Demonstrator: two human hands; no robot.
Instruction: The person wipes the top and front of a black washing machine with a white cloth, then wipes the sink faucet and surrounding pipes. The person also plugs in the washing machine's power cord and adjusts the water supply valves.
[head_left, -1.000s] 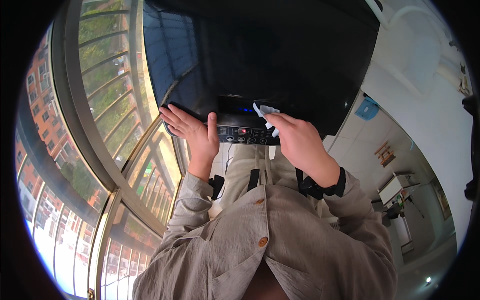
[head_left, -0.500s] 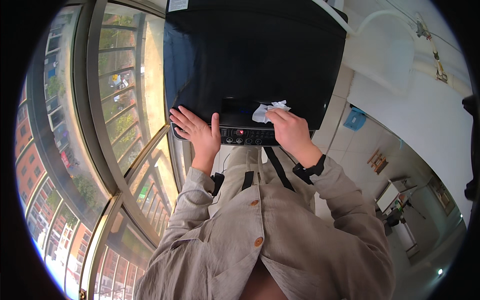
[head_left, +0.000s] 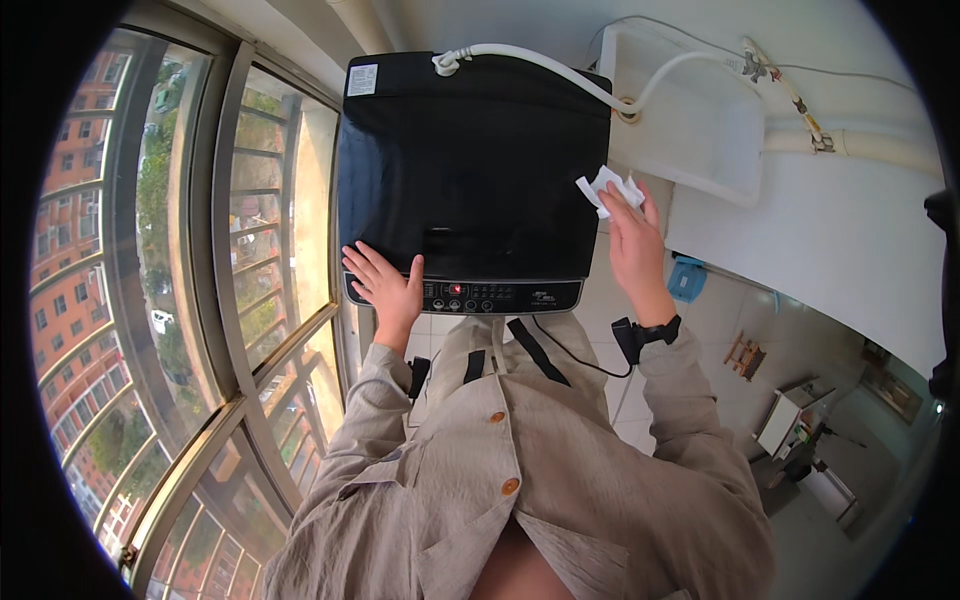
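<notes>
Since the earlier frames the right hand has moved from the control panel at the machine's front edge out to its right edge, right of centre in the frame, fingers pinching a crumpled white cloth against that edge. The left hand stays flat, fingers spread, on the lower-left corner of the black washing machine lid. A small white rectangular label sits at the lid's upper-left corner. A white hose curves across the top toward a white sink.
</notes>
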